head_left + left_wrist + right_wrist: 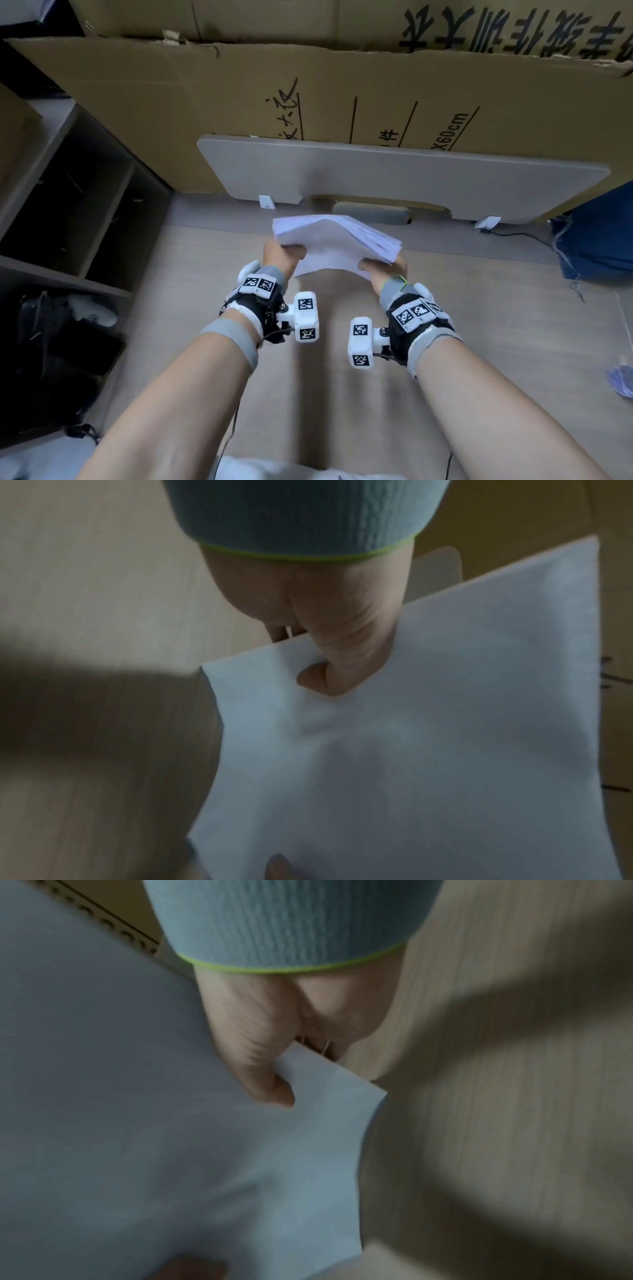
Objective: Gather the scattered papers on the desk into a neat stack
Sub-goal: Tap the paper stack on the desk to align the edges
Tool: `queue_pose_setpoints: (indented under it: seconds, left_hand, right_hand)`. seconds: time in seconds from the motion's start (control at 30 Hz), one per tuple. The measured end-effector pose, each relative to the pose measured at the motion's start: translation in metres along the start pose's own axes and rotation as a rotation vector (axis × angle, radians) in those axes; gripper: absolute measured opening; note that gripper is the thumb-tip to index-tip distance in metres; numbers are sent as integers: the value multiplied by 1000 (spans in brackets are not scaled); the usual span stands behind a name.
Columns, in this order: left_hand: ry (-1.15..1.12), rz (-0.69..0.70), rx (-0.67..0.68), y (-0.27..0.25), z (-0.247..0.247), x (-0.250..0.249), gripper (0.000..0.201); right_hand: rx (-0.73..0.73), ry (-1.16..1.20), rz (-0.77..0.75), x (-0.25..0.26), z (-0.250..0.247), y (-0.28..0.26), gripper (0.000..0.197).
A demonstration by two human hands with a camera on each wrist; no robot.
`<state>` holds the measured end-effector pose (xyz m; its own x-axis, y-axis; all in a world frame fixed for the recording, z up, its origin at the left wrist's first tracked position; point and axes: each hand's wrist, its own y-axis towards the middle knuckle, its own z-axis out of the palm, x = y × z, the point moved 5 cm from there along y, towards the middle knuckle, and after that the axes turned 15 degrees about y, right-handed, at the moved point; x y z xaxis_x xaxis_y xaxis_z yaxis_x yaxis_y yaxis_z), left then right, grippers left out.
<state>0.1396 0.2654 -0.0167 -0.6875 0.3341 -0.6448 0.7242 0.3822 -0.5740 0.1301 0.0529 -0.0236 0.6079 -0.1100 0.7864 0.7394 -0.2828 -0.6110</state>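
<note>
A stack of white papers [334,241] is held up off the light wooden desk [191,308], bowed upward in the middle. My left hand [282,255] grips its left edge and my right hand [383,269] grips its right edge, each with the thumb on top and fingers underneath. In the left wrist view the thumb [339,666] presses on the top sheet [428,737]. The right wrist view shows the other thumb [263,1080] pinching a corner of the sheets [154,1123]. Both wrist views are blurred.
A grey divider panel [394,174] stands at the desk's back edge, with big cardboard boxes [308,96] behind it. A blue cloth bag [596,240] sits at the right. Dark shelves [68,212] lie left of the desk. A small bluish scrap [621,380] lies at the right edge.
</note>
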Motion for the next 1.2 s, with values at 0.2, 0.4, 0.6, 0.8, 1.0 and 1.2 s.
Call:
queue_pose_setpoints:
  seconds: [0.2,0.4,0.6,0.8,1.0,1.2]
  left_hand:
    - [-147,150,-7,-4,-14,-22,15]
    - [-75,53,64,5,2,21,30]
    - [-150,21,70,8,-2,29,20]
    - [-163,23,154,16,-15,48,46]
    - [-79,288,-44,19,-50,30,55]
    - [590,696,-4,3,-48,-28,62]
  right_hand:
    - [-81,125,-45,15,-1,4,14]
    - [-28,85,5,-6,-2,2,22]
    - [67,-18,94,-24,7,8,25]
    - [87,-198,2,-19,7,4,29]
    - [194,-554,-74,13,6,6,31]
    - [352,-877,-191,32,31,-8,27]
